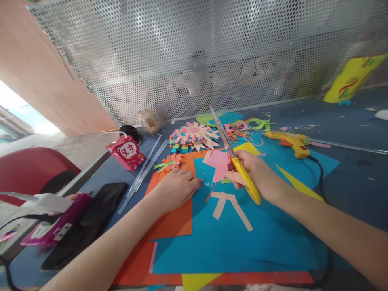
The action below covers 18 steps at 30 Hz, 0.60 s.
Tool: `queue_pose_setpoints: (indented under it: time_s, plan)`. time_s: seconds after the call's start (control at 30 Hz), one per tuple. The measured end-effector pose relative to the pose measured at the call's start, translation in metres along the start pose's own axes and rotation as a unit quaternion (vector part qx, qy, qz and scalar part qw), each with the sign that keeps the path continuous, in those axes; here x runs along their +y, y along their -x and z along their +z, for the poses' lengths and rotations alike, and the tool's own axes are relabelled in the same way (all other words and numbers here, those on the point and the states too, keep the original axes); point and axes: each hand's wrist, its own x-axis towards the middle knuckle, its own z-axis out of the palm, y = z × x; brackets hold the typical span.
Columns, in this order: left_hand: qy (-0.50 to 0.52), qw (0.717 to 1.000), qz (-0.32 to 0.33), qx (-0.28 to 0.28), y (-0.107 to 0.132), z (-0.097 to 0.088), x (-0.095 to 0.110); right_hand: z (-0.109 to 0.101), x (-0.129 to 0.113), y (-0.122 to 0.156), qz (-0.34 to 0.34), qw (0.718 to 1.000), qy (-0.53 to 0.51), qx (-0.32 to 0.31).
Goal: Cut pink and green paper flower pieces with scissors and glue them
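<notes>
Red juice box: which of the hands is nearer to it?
Left. The left hand rests on the orange paper just right of the juice box; the right hand holds scissors farther right.

The scissors (233,159) have yellow handles and long silver blades. They are held in the right hand (257,178), with the blades shut and pointed up and away. A small pink paper (220,166) with a jagged edge is seen just beside the blades. An orange paper (172,222) is laid flat and pressed down under the left hand (176,188).
</notes>
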Motion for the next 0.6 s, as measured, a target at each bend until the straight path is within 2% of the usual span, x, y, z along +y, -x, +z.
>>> queue_pose_setpoints:
  time_s: [0.07,0.17,0.27,0.37,0.6]
  plan:
    - [0.022,1.0,-0.017,0.012,-0.001,0.001,0.002,0.0,-0.001,0.001,0.005,1.0,-0.006,-0.005]
    - [0.062,0.994,-0.078,0.035,-0.001,0.0,0.002,-0.002,0.001,0.001,0.004,1.0,-0.019,-0.016]
    - [0.061,0.991,-0.11,0.048,0.0,-0.003,0.001,-0.003,0.001,0.0,0.005,1.0,-0.006,-0.014]
    - [0.036,0.994,-0.096,0.034,0.002,-0.005,-0.001,-0.003,-0.001,0.001,0.008,1.0,0.015,-0.012]
    - [-0.025,0.998,-0.032,-0.053,-0.01,-0.012,-0.005,0.0,-0.006,0.002,0.017,1.0,-0.006,-0.013]
